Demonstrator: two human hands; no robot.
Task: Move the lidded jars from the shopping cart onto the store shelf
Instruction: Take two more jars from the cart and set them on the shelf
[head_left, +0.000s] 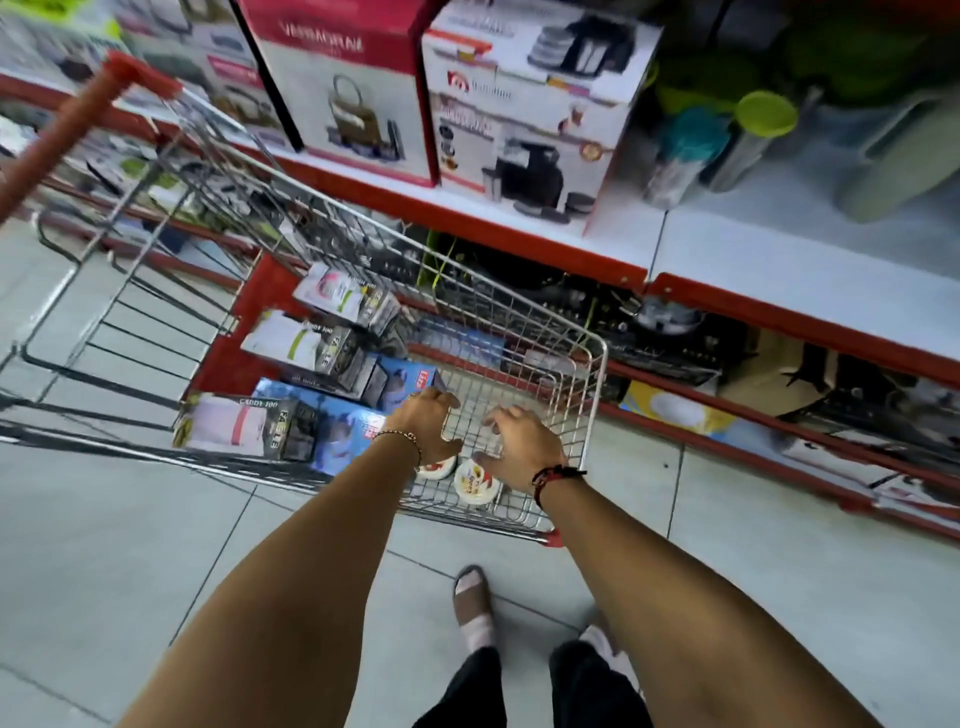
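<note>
Below both hands (470, 434), jars (475, 486), in cart (589, 410)

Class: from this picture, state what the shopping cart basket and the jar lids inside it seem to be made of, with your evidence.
Shopping cart: metal wire, probably bright-plated steel; thin silvery rods form an open grid and glint. Jar lids: likely plastic, white with printed labels; smooth, matte look, though blur leaves this uncertain.
</note>
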